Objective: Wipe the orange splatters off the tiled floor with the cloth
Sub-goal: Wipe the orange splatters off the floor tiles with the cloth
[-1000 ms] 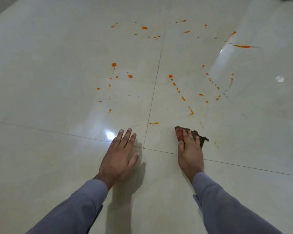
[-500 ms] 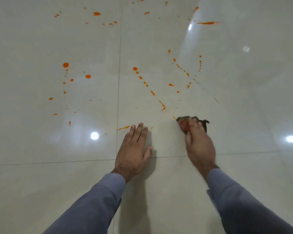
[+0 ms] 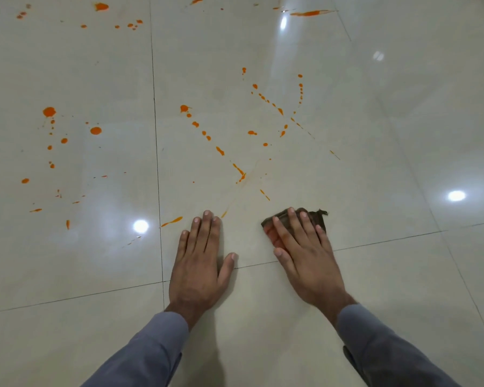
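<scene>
Orange splatters [image 3: 220, 151] dot the glossy cream tiled floor [image 3: 375, 163] ahead of both hands, in trails of drops and streaks. A small dark brown cloth [image 3: 280, 219] with a red-stained patch lies flat on the floor. My right hand [image 3: 305, 252] presses on it with straight, spread fingers, covering most of it. My left hand [image 3: 201, 258] rests flat on the bare tile to the left of the cloth, fingertips close to a short orange streak [image 3: 172, 220].
Grout lines [image 3: 155, 141] cross under my hands and run away from me on the left. More orange drops [image 3: 96, 130] lie on the left tile, and a long streak [image 3: 309, 13] sits at the far top. Ceiling lights glare off the floor.
My right hand has flattened on the cloth and slid it slightly right and toward me; a faint wiped smear shows beyond it. The view has shifted closer to the splatters.
</scene>
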